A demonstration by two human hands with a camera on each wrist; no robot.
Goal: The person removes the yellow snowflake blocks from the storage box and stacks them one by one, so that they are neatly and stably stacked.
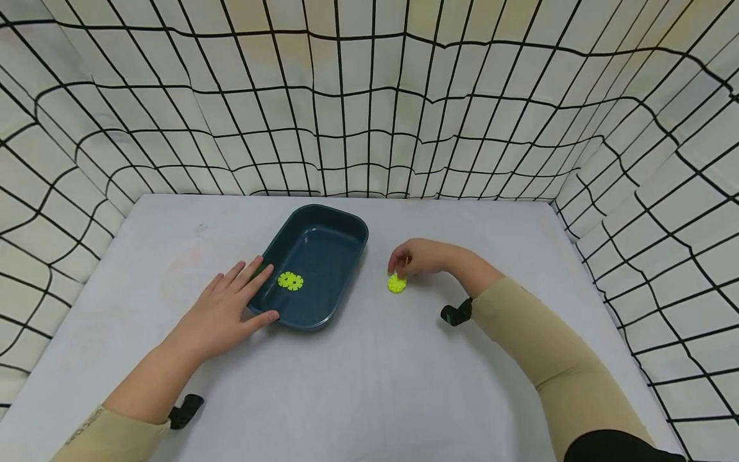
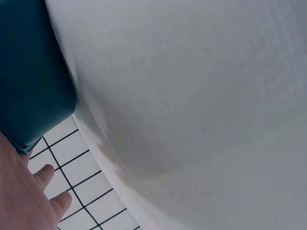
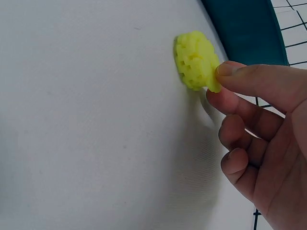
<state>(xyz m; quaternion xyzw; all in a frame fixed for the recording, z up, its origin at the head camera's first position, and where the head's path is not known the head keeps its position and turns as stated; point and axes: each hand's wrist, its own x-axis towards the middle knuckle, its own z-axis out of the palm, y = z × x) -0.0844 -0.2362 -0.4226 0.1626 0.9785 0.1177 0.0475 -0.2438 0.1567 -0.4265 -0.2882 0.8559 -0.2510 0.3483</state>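
The right hand pinches a stack of notched yellow-green discs between thumb and index finger, the other fingers bent in. The stack juts out past that grip, its held edge partly hidden by the thumb; I can't count the layers, nor tell whether the lower edge touches the white surface. It is to the right of the dark teal tray, apart from it. A pair of discs lies inside, overlapping or joined, hard to say which. The left hand, fingers spread, rests at the tray's left rim and near corner; from its own wrist, hand and tray are both cut off. Black grid netting rises behind.
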